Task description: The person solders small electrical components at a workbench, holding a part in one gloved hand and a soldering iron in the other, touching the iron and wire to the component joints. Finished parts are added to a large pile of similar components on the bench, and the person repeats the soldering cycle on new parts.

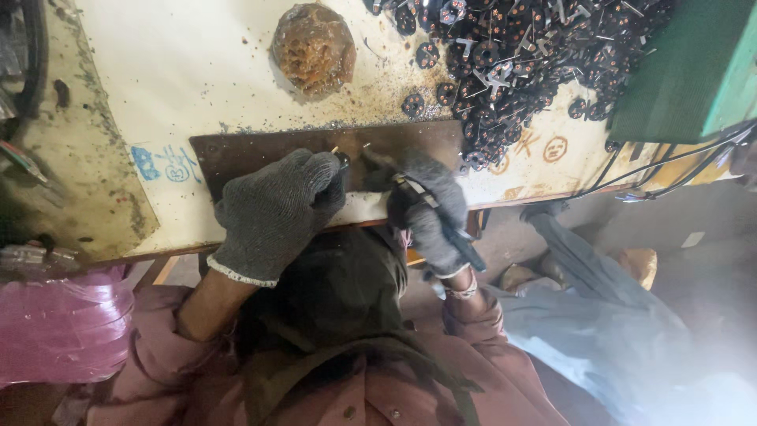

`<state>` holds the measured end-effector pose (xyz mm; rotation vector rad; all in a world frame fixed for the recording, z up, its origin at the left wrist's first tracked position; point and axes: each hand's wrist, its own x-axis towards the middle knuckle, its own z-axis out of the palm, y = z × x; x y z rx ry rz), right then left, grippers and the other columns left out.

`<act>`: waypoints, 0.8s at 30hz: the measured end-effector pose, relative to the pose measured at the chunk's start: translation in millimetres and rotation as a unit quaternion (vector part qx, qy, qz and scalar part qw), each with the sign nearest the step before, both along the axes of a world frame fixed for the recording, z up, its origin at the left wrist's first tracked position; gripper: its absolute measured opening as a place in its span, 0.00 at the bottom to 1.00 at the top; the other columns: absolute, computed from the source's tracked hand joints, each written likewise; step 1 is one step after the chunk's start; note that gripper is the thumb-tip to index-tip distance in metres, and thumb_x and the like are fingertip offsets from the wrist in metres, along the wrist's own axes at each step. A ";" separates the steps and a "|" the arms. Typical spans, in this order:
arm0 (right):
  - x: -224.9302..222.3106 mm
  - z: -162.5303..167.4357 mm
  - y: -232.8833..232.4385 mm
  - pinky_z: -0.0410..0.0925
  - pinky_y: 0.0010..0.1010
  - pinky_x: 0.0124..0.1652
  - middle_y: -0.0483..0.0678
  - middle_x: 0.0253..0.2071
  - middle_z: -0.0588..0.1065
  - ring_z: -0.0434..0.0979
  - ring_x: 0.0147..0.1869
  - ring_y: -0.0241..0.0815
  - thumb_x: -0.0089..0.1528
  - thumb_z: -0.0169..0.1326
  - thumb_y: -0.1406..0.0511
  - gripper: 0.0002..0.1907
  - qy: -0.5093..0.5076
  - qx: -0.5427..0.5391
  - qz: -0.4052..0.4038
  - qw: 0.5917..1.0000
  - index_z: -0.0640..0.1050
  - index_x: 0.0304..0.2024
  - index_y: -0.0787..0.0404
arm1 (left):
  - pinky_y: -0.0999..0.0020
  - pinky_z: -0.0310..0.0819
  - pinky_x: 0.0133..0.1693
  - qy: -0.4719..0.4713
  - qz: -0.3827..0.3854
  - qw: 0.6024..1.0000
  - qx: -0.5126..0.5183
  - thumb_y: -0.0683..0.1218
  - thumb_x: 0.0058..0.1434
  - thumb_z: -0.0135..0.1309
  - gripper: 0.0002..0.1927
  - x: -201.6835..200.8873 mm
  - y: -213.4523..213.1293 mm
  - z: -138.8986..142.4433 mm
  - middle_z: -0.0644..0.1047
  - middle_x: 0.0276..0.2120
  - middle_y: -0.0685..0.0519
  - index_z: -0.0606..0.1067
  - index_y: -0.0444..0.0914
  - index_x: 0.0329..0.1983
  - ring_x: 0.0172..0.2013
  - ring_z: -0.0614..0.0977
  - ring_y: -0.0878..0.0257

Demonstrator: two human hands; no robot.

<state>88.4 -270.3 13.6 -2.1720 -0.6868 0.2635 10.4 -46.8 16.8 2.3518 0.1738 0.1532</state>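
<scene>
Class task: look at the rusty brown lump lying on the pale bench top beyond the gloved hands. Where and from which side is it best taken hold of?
Probably from above, with the fingers spread across its widest middle. The brown lump is a rounded dome with a rough, pitted surface and shows no handle or edge to pinch. It lies alone on the bench top, so its left and near sides are open, while the pile of small dark parts crowds its right.
</scene>
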 end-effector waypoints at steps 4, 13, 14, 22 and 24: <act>-1.9 19.8 -7.8 0.72 0.37 0.38 0.50 0.37 0.79 0.80 0.36 0.49 0.62 0.59 0.66 0.10 0.006 0.154 -0.165 0.974 0.78 0.45 0.62 | 0.57 0.75 0.31 0.033 -0.002 0.999 0.005 0.46 0.64 0.60 0.04 -7.3 4.0 6.5 0.78 0.32 0.51 0.79 0.43 0.41 0.30 0.82 0.52; -19.8 18.7 1.5 0.72 0.34 0.38 0.50 0.39 0.79 0.80 0.36 0.46 0.67 0.55 0.68 0.08 0.174 0.247 -0.115 0.946 0.76 0.47 0.66 | 0.57 0.76 0.33 0.051 0.008 0.998 -0.044 0.46 0.62 0.60 0.04 -10.6 -0.6 10.1 0.80 0.32 0.49 0.78 0.42 0.38 0.31 0.83 0.50; -20.9 20.5 -0.8 0.72 0.34 0.38 0.50 0.39 0.79 0.80 0.36 0.46 0.67 0.55 0.68 0.08 0.191 0.277 -0.122 0.934 0.76 0.48 0.66 | 0.57 0.76 0.33 0.062 0.006 0.997 -0.053 0.46 0.62 0.61 0.04 -10.1 -0.7 9.4 0.80 0.32 0.50 0.78 0.42 0.37 0.32 0.83 0.50; -16.9 -5.9 38.5 0.75 0.32 0.47 0.57 0.53 0.77 0.82 0.47 0.48 0.67 0.59 0.71 0.16 0.000 0.062 -0.098 0.993 0.73 0.57 0.63 | 0.56 0.78 0.35 0.049 0.004 0.998 -0.045 0.49 0.60 0.62 0.11 -8.4 0.1 3.1 0.82 0.37 0.49 0.80 0.41 0.44 0.33 0.84 0.49; -16.1 -2.1 49.2 0.77 0.31 0.46 0.60 0.56 0.76 0.85 0.47 0.43 0.63 0.65 0.67 0.22 -0.027 0.029 -0.044 0.998 0.71 0.56 0.62 | 0.56 0.78 0.36 0.051 0.003 0.997 -0.052 0.51 0.59 0.63 0.14 -7.7 0.4 2.0 0.82 0.36 0.48 0.80 0.41 0.44 0.33 0.83 0.49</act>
